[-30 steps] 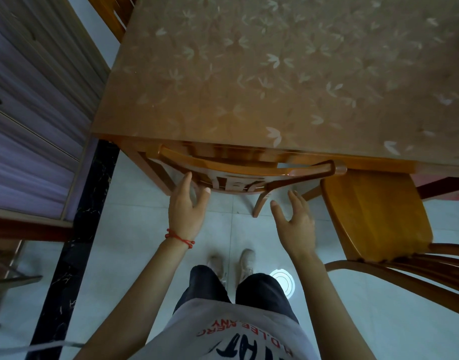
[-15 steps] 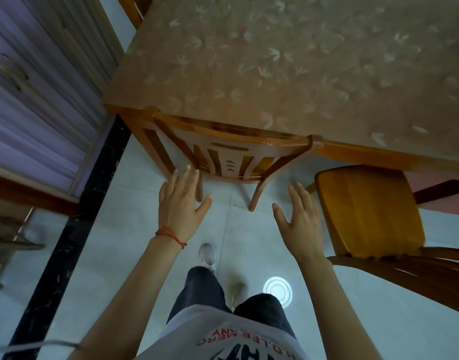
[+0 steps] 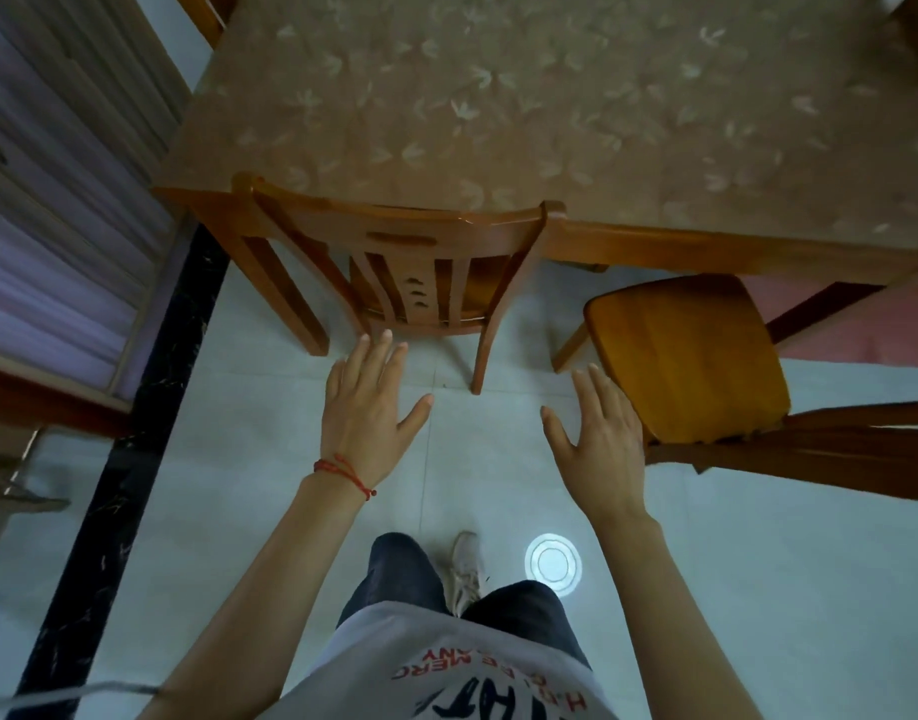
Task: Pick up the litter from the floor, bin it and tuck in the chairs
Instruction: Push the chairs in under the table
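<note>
A wooden chair stands with its backrest against the edge of the wooden table, its seat under the tabletop. My left hand, with a red string on the wrist, hovers open just below that chair, touching nothing. My right hand is open too, its fingers beside the front left corner of a second wooden chair. That chair stands out from the table, turned sideways, its seat fully showing. No litter shows on the floor.
A patterned cover lies on the tabletop. A cabinet with purple sliding panels lines the left, with a black floor strip along it. A round light reflection shines on the pale tiles by my feet. Another chair's back peeks in at the top.
Both hands have come away from the tucked chair's backrest and drawn back toward me. The view has pulled away from the table, so the whole backrest shows.
</note>
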`<state>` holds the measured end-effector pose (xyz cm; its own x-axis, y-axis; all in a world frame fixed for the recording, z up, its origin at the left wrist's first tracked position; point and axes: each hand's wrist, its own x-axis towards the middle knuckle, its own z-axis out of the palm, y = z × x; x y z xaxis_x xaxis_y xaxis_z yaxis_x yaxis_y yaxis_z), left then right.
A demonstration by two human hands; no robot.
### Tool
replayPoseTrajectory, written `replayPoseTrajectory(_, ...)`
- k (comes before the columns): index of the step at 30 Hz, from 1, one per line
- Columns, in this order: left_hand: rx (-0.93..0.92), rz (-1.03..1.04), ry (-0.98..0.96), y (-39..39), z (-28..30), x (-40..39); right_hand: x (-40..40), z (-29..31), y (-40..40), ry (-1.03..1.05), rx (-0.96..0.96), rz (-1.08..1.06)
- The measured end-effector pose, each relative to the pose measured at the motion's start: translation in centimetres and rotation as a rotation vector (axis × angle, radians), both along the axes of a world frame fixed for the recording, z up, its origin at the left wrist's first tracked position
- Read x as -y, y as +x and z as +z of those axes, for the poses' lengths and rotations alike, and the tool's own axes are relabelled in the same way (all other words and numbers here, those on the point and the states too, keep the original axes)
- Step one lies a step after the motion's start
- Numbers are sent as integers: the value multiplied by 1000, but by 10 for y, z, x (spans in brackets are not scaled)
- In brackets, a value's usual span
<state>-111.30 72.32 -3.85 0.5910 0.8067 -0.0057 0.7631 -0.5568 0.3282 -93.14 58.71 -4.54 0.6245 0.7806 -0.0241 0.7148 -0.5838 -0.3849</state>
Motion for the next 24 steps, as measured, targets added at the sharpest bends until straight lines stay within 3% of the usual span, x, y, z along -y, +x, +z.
replayPoseTrajectory(16, 43, -590, 33, 46, 4, 48, 115, 5, -57, -45, -30, -555)
replayPoseTrajectory(24, 71, -954, 14, 88, 10, 119, 194, 14, -94, 30, -28, -895)
